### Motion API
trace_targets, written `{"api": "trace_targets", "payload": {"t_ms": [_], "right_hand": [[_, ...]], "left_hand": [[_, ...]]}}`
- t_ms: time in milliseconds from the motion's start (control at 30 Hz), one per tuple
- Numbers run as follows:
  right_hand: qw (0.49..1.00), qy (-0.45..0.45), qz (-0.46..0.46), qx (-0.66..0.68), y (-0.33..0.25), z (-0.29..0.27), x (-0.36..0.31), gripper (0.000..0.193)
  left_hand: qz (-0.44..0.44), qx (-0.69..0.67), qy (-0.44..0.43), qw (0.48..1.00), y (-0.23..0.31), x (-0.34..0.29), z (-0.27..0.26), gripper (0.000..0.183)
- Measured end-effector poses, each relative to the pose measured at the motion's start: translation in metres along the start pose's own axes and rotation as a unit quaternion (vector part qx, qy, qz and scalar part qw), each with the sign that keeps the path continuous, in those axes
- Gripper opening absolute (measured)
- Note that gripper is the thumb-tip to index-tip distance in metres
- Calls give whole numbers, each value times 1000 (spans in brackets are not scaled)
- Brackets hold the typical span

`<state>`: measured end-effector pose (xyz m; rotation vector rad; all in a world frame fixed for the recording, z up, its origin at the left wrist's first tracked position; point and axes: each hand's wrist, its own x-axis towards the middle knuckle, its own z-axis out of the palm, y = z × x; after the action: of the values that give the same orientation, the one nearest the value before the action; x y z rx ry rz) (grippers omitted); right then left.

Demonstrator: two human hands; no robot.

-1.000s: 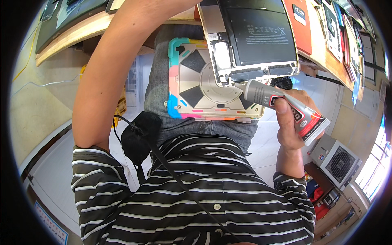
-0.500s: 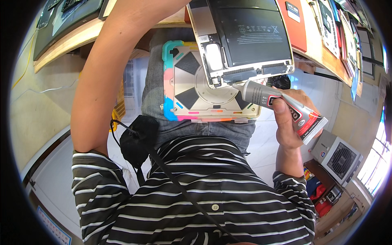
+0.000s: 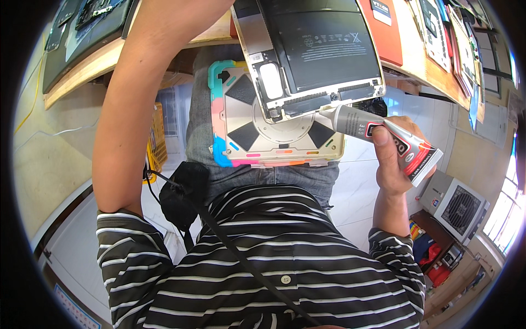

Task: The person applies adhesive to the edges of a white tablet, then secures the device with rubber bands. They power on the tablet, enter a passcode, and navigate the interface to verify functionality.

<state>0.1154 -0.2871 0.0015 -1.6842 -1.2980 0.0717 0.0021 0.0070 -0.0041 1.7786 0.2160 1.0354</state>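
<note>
My right hand [image 3: 395, 151] is closed around a grey and red glue tube [image 3: 359, 122], thumb on top. Its nozzle points left, at the lower edge of an opened tablet [image 3: 323, 49]; whether the tip touches is unclear. The tablet shows a wide black battery, a silver block and small parts along its near edge. It tilts over a pale tablet case [image 3: 235, 115] with teal, pink, blue and orange corners, which lies on my lap. My left forearm [image 3: 131, 98] reaches up past the top edge beside the tablet, so the left hand is out of sight.
A wooden bench [image 3: 87, 68] curves across the top, with a dark laptop [image 3: 93, 44] at left and an orange-red box [image 3: 381, 35] and several stacked devices at right. A black pouch [image 3: 186, 194] hangs by my left side. A boxy grey appliance [image 3: 455, 205] stands at right.
In the picture, the tablet has shifted left and slightly up. The tube and my right hand sit slightly further right, with the nozzle still by the tablet's lower edge. The grip is unchanged.
</note>
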Motion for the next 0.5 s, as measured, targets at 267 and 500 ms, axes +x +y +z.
{"api": "trace_targets", "payload": {"t_ms": [267,500], "right_hand": [[1000,25,2,-8,7,-6,-1,10],[999,30,17,-12,10,-11,-2,11]], "left_hand": [[-75,57,9,996,15,-3,0,19],[-96,78,17,992,12,-2,-2,22]]}}
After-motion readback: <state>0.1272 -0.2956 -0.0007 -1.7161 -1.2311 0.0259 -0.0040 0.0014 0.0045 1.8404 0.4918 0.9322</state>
